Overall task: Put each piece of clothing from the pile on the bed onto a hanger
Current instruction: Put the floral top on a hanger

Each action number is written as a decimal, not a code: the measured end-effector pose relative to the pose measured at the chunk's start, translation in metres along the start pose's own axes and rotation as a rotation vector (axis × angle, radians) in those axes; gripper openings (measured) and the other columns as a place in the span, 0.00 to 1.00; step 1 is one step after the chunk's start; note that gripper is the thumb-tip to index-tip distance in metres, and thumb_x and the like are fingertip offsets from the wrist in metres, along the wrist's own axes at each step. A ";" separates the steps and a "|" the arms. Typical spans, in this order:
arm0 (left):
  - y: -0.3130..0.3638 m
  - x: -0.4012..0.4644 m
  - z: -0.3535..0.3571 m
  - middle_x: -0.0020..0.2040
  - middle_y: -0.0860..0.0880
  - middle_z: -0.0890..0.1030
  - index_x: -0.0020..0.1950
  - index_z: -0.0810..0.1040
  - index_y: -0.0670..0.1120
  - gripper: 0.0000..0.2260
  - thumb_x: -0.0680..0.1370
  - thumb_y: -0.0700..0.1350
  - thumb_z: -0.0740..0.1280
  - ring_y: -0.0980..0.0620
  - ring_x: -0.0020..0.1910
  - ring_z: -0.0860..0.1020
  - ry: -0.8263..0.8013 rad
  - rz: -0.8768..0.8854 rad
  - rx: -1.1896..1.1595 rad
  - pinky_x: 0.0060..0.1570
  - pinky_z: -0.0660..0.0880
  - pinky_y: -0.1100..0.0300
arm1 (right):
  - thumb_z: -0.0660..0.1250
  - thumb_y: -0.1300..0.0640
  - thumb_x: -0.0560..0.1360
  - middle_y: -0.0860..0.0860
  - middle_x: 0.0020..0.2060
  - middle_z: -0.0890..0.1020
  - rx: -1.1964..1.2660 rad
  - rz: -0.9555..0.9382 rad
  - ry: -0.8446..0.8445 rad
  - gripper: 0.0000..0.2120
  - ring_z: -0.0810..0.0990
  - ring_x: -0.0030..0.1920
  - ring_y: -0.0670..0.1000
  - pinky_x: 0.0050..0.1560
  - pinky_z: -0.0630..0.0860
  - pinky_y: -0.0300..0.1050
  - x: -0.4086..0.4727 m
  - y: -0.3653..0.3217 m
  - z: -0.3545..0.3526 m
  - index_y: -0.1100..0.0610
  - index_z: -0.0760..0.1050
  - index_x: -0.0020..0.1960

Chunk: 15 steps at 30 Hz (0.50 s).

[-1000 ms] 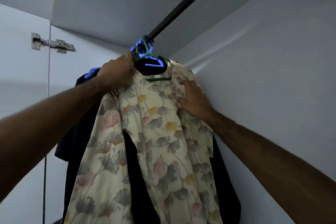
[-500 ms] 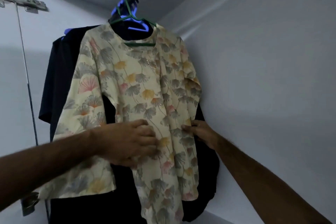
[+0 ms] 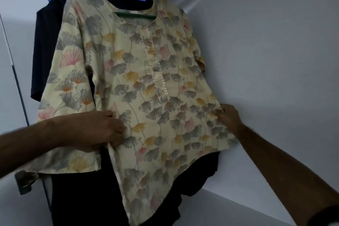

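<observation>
Hands (image 3: 97,130) now farther apart, floral cotton top (image 3: 146,88) stretched flat.

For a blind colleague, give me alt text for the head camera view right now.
A cream floral top hangs on a green hanger inside a wardrobe, in front of dark clothes. The left hand and right hand grip its sides, spreading the fabric.
</observation>
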State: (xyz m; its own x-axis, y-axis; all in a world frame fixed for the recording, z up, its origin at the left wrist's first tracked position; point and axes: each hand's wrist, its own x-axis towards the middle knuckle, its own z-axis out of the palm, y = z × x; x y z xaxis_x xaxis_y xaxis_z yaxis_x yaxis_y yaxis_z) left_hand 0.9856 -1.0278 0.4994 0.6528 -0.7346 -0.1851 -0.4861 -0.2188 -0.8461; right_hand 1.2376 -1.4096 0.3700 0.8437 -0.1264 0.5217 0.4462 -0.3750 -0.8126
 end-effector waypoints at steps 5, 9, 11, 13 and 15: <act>-0.003 0.007 0.002 0.50 0.59 0.78 0.50 0.76 0.58 0.13 0.68 0.51 0.57 0.59 0.52 0.77 -0.221 -0.036 -0.133 0.52 0.62 0.66 | 0.75 0.46 0.74 0.50 0.52 0.81 -0.399 -0.036 -0.432 0.18 0.79 0.51 0.50 0.53 0.75 0.41 0.016 0.005 0.012 0.56 0.81 0.58; -0.014 0.025 -0.030 0.57 0.59 0.77 0.61 0.75 0.59 0.15 0.79 0.59 0.55 0.59 0.54 0.76 -0.339 -0.109 -0.246 0.59 0.72 0.59 | 0.69 0.59 0.67 0.52 0.39 0.76 -0.235 -0.134 -0.206 0.03 0.74 0.38 0.46 0.36 0.69 0.38 0.056 -0.034 0.008 0.57 0.76 0.38; -0.034 0.031 -0.052 0.55 0.58 0.76 0.60 0.74 0.58 0.16 0.81 0.60 0.51 0.59 0.51 0.75 -0.095 -0.196 -0.121 0.57 0.72 0.58 | 0.70 0.58 0.75 0.51 0.51 0.76 -0.033 -0.225 0.105 0.13 0.75 0.50 0.48 0.47 0.72 0.40 0.072 -0.082 0.001 0.61 0.75 0.58; -0.067 0.037 -0.070 0.55 0.56 0.77 0.58 0.74 0.56 0.14 0.81 0.58 0.54 0.56 0.50 0.76 0.233 -0.242 0.105 0.54 0.72 0.54 | 0.73 0.44 0.75 0.47 0.56 0.75 0.123 -0.263 0.142 0.28 0.77 0.54 0.48 0.53 0.74 0.43 0.074 -0.135 -0.006 0.58 0.70 0.67; -0.098 0.041 -0.081 0.61 0.51 0.78 0.60 0.75 0.54 0.13 0.79 0.56 0.60 0.50 0.56 0.77 0.350 -0.394 0.264 0.56 0.73 0.47 | 0.73 0.47 0.75 0.47 0.52 0.76 0.155 -0.325 0.045 0.29 0.77 0.52 0.48 0.50 0.74 0.40 0.075 -0.169 -0.008 0.61 0.70 0.68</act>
State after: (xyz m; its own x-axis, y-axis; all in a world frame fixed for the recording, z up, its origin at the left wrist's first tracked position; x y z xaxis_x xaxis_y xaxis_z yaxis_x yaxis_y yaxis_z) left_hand 1.0131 -1.0890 0.6152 0.5025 -0.8085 0.3064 -0.0554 -0.3838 -0.9218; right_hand 1.2233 -1.3629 0.5485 0.6379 -0.0645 0.7674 0.7319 -0.2593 -0.6301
